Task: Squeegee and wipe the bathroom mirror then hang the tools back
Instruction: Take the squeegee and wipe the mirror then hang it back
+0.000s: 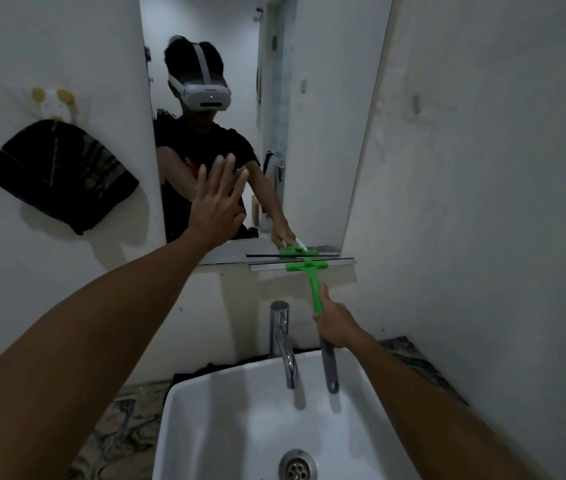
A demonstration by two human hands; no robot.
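The right hand [335, 322] is closed around the handle of a green squeegee [309, 271], fingers wrapped tight about the lower part of the green shaft, with the grey end of the handle projecting below the fist toward the basin. The squeegee stands nearly upright, its blade bar lying horizontal along the bottom edge of the mirror [326, 133], at the right half of that edge. Whether the rubber strip is pressed to the glass or sits on the frame just below it cannot be told. The blade's reflection shows directly above it in the glass.

The left hand [217, 206] holds nothing. It is raised before the lower left part of the mirror, palm toward the glass, fingers straight and only slightly parted. Contact with the surface cannot be confirmed.

A dark cloth [59, 174] hangs from a white wall hook [54, 102] on the wall left of the mirror, well apart from both hands.

Below the mirror, a chrome tap [283, 344] stands at the far rim of a white washbasin [212, 427], spout pointing toward the near side. The basin drain [298, 466] is visible at the near edge of the view. The grey handle end hangs just right of the tap spout, over the basin. A marbled countertop [409, 355] shows on either side of the basin.
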